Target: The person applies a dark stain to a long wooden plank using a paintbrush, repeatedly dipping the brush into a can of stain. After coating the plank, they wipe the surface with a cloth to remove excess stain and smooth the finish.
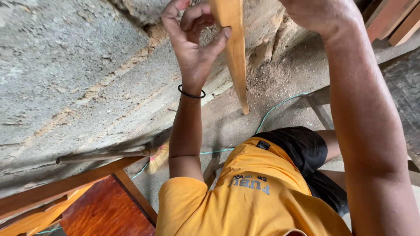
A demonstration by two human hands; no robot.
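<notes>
Overhead, both hands, left (192,39) and right (321,15), grip a tapered wooden slat (236,57).

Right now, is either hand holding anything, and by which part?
The left hand pinches a tapered wooden strip by its edges near the upper end. The right hand is mostly out of frame; its hold cannot be told.

Cut off at the top edge

The wooden stick (234,52) runs out of view above; the right hand (321,15) is mostly cropped there, so its grip cannot be told; left hand (192,39) fingertips partly cropped.
</notes>
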